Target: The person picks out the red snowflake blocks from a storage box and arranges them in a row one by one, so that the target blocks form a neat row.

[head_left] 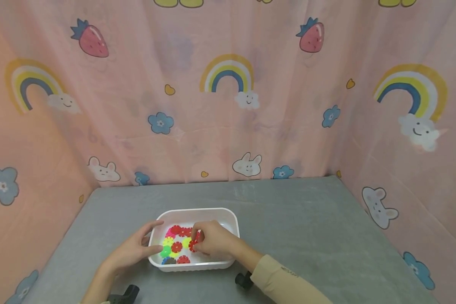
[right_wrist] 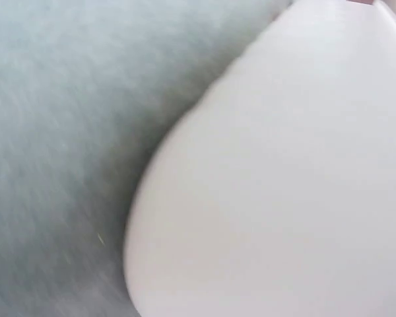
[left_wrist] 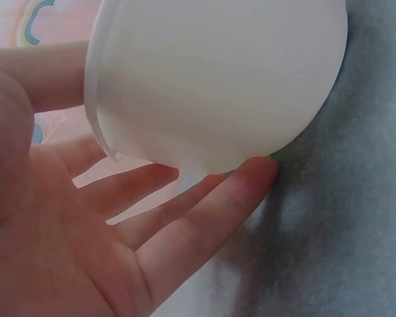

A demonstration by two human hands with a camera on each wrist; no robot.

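Two hands bend inward, left hand gripping the tray, right hand pinching a red disc.

Soft even light; right wrist view blurred

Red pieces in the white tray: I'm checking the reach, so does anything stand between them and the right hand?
Nothing visible does. The right hand is inside the white tray, down at the red pieces. The left hand is at the tray's left end, out of the way.
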